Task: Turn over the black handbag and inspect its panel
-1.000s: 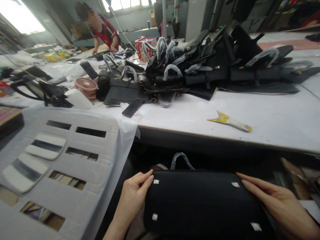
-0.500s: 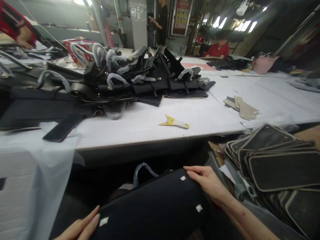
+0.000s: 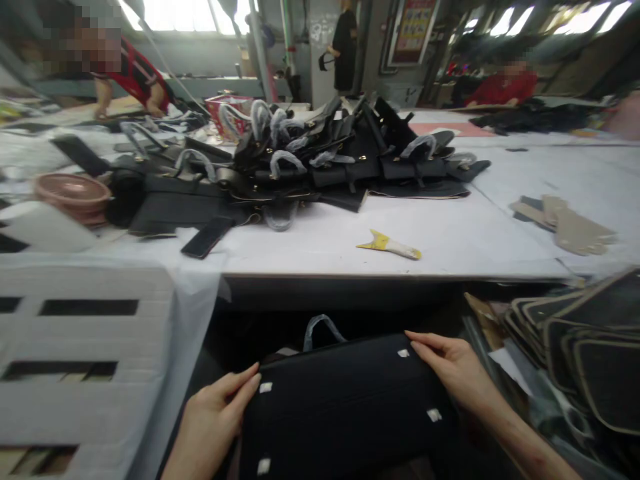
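You have the black bag [image 3: 345, 407] bottom-up on your lap at the lower centre of the frame, below the edge of the white table [image 3: 450, 240]. Your left hand [image 3: 213, 420] lies flat against its left end, fingers [image 3: 245, 387] straight and close together, pressing rather than gripping. Your right hand [image 3: 457, 377] rests on the upper right corner, fingers loosely spread over the edge near one of the small white tabs [image 3: 434, 415]; it closes on nothing. A wrapped handle [image 3: 323, 327] pokes up behind the bag.

You look to be steadying and squaring the bag's base, perhaps checking those four tabs, though blur makes it hard to tell whether they are tape or covered feet. The next move would call for a firmer hold at both ends before you turn or lift it, since flat palms alone could let it slide off your lap.

Above, at mid-frame, lie a yellow-handled scraper [image 3: 389, 245], a dark phone [image 3: 207, 237] and a heap of black bags [image 3: 310, 160]. Stacked black panels [image 3: 580, 340] sit at lower right. Other people work in the upper left and upper right.
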Available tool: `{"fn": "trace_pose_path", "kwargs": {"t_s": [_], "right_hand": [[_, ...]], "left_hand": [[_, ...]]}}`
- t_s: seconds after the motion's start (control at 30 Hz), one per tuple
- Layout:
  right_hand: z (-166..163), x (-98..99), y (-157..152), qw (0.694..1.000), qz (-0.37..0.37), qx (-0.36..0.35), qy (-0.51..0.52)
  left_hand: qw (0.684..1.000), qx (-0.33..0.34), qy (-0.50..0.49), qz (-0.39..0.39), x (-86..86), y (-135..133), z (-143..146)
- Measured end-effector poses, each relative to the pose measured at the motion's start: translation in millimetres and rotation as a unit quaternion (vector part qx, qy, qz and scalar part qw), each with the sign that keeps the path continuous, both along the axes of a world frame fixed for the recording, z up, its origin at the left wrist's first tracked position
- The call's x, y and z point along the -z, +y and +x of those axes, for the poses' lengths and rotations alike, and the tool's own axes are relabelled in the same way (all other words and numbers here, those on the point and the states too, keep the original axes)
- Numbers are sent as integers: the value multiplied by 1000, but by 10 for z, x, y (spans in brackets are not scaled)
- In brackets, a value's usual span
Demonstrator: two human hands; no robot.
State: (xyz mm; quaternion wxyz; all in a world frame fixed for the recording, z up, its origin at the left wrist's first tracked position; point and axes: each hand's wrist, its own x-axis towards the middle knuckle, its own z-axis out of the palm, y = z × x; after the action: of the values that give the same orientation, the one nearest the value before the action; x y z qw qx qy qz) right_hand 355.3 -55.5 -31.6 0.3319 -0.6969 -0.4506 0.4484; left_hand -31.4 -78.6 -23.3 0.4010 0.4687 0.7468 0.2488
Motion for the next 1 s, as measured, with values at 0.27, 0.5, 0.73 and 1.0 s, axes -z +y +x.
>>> {"fn": "trace_pose_path", "kwargs": {"t_s": [0.27,0.5,0.73,1.0], "right_hand": [[119,84,66,994,-90,52,30],[168,198,21,990,-109,73,50],[116,133,75,994,-73,74,34],[13,95,26,997,58,-31,-35]], "left_hand": [[997,-8,-71,31,10,-64,46],[993,-29,-108,30,47,-59,63],[996,-33,-76,34,59,-72,74],[999,-15,36,-17,151,9,-116]]}}
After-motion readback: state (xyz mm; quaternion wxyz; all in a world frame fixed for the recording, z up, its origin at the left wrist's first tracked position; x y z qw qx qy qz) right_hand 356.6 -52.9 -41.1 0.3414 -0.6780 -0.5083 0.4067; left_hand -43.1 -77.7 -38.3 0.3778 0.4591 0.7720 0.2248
